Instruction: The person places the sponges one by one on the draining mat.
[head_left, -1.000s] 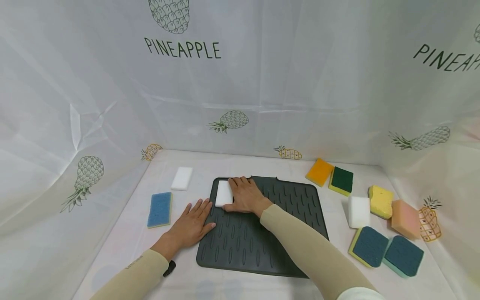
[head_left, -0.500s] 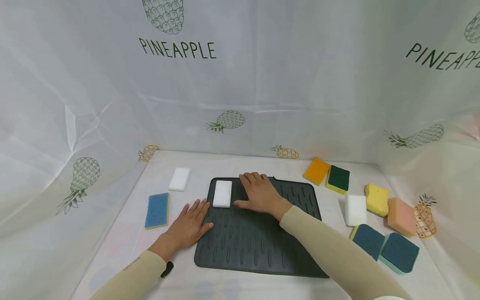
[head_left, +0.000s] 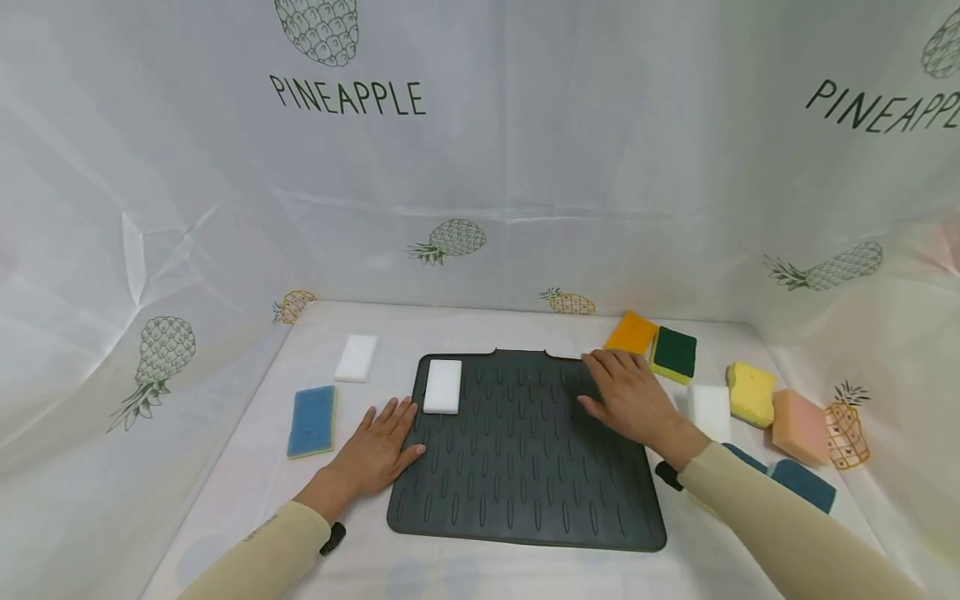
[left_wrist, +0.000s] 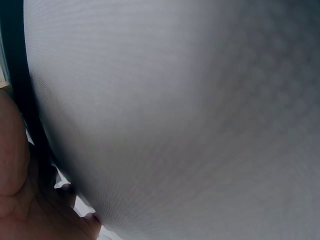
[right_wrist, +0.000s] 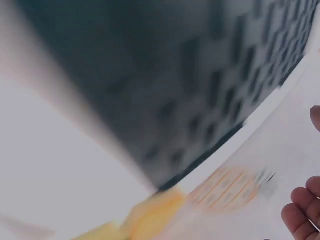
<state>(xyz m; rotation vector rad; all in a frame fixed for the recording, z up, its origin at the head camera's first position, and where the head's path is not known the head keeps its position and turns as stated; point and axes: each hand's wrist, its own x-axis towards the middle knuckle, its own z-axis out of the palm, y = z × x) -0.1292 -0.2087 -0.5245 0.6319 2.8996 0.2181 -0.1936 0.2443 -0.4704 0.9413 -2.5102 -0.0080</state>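
Right hand (head_left: 632, 397) rightward, sponge (head_left: 442, 387) lengthwise forward

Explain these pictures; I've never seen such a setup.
There is no machine here: a person works with bare hands. The wide view comes from a head camera; the blurrier close views come from wrist cameras.

On the white cloth lies a dark grey rectangular ridged mat, with a white rectangular foam-like block near its far left corner. Left of it are a second white flat block and a blue-and-yellow rectangular sponge. Toward the right lie an orange flat sponge, a dark green-and-yellow sponge, a thick white block, a yellow rounded sponge, a peach-coloured block and two dark blue sponges partly hidden by a beige sleeve.

Neither hand holds anything. The left hand rests at the mat's left edge; the right hand is at its far right corner, contact unclear.
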